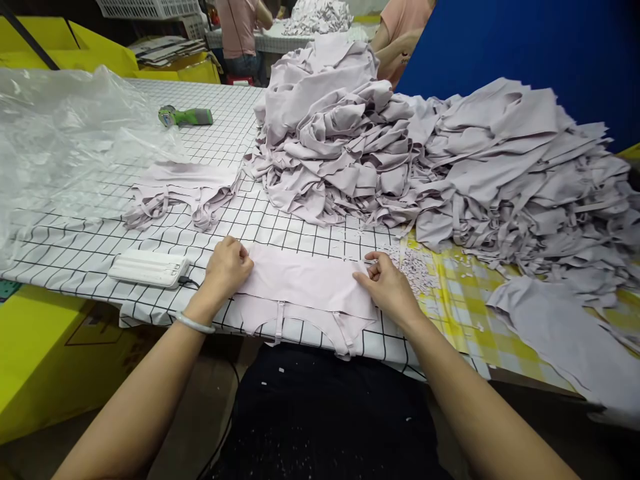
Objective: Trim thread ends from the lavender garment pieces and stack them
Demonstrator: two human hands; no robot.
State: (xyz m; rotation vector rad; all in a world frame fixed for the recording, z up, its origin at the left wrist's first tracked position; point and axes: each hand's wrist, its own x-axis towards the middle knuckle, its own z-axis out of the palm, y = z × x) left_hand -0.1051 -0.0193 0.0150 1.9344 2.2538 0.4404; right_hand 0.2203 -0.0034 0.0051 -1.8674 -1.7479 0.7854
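Note:
A pale pink garment (305,283) with two narrow straps lies flat on the grid-patterned cloth (300,238) at the table's front edge. My left hand (229,267), with a bracelet at its wrist, pinches the garment's upper left corner. At the upper right corner, my right hand (387,283) has its thumb on the fabric and its index finger apart from the thumb. Another garment of the same kind (185,187) rests farther back on the left.
Tall heaps of garments (330,133) fill the back middle and right. A white power bank (149,268) with a cable, a green tool (185,117) and clear plastic (75,133) are on the left. Small scraps (417,270) lie right of my hand. Two people are behind.

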